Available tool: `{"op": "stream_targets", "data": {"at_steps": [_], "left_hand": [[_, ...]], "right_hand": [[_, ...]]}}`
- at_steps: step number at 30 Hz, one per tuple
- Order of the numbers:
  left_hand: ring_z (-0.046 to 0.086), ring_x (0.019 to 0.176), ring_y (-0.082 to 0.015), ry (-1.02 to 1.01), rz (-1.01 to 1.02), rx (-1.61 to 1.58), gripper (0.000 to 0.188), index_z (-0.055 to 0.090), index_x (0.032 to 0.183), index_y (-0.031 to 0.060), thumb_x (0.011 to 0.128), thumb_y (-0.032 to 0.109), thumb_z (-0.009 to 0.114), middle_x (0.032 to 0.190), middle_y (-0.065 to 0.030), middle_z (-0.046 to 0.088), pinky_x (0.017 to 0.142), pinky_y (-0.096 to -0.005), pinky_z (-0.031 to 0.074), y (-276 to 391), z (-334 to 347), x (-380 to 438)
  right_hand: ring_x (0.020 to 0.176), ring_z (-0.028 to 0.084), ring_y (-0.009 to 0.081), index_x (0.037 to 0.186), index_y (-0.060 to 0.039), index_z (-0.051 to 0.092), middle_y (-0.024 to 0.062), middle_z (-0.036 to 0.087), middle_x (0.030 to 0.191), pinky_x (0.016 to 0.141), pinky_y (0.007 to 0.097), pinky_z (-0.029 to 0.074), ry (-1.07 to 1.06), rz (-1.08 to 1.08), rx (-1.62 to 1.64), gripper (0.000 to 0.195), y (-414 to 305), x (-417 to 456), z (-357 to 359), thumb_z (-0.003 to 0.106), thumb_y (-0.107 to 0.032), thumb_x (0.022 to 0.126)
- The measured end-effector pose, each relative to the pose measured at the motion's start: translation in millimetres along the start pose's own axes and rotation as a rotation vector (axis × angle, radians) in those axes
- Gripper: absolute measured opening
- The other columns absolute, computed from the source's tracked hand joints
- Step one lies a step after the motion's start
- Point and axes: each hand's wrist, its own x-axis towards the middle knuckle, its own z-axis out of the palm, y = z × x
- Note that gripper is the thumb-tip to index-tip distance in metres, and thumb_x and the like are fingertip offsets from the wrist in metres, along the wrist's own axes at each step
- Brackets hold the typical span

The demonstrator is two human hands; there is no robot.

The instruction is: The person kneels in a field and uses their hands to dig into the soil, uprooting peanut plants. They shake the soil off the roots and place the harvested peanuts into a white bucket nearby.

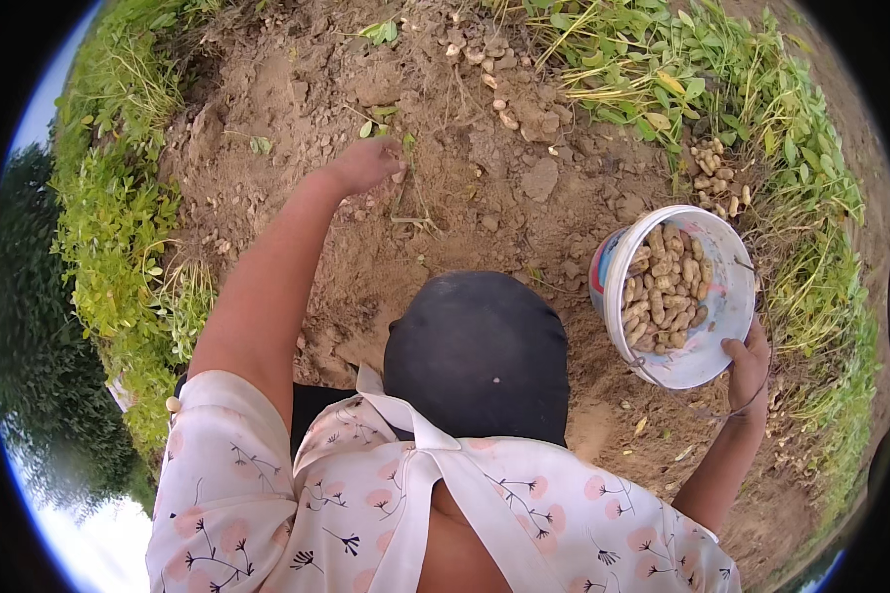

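At the right, my right hand (747, 365) grips the rim of a white plastic bucket (725, 296), its thumb over the edge. The bucket tilts towards me, and unshelled peanuts (664, 285) lie in it. A thin wire handle hangs over my right wrist. My left hand (369, 164) reaches out over the soil left of centre, its fingers curled downward near a thin green stem (409, 148). A small pale thing shows at its fingertips; whether it is held cannot be told.
Loose peanuts (712, 174) lie in a pile beyond the bucket, and more pods (504, 115) lie on the cloddy soil (371, 244). Leafy peanut plants (779, 126) line the right side, with other plants (111, 244) at the left. My dark-clad knee (478, 348) is before me.
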Motion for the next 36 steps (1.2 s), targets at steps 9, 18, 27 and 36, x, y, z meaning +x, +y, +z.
{"op": "stream_targets", "data": {"at_steps": [9, 18, 27, 36], "left_hand": [[0.062, 0.119, -0.0281, 0.037, 0.011, 0.043, 0.048, 0.053, 0.140, 0.0072, 0.098, 0.029, 0.063, 0.129, -0.0180, 0.065, 0.102, -0.0418, 0.048, 27, -53, 11], [0.062, 0.120, -0.0374, -0.033, 0.095, 0.315, 0.070, 0.035, 0.152, 0.0052, 0.097, 0.034, 0.065, 0.132, -0.0251, 0.062, 0.104, -0.0427, 0.048, 115, 7, 49], [0.055, 0.127, -0.0395, 0.027, -0.241, -0.375, 0.101, 0.022, 0.154, 0.0003, 0.083, 0.038, 0.082, 0.143, -0.0330, 0.046, 0.105, -0.0465, 0.047, 160, 70, 34], [0.061, 0.119, -0.0295, 0.223, -0.171, -0.170, 0.092, 0.047, 0.141, -0.0084, 0.075, 0.040, 0.089, 0.129, -0.0231, 0.062, 0.102, -0.0419, 0.049, 155, 66, 84]], "right_hand": [[0.111, 0.065, 0.0311, 0.127, -0.0035, 0.059, 0.0147, 0.068, 0.118, 0.101, 0.0465, 0.049, 1.073, 0.312, -0.316, 0.053, 327, -24, -97, 0.047, -0.049, 0.103], [0.116, 0.059, 0.0366, 0.133, -0.0027, 0.055, 0.0171, 0.062, 0.123, 0.105, 0.0497, 0.044, 1.143, 0.855, -0.753, 0.066, 341, -21, 20, 0.055, -0.057, 0.096], [0.122, 0.054, 0.0361, 0.136, -0.0037, 0.052, 0.0163, 0.056, 0.130, 0.107, 0.0496, 0.042, 1.079, 0.859, -0.754, 0.065, 341, -14, 26, 0.056, -0.055, 0.096], [0.127, 0.048, 0.0357, 0.140, -0.0048, 0.049, 0.0155, 0.049, 0.138, 0.109, 0.0495, 0.040, 1.055, 0.860, -0.775, 0.065, 343, -16, 26, 0.056, -0.053, 0.096]]}}
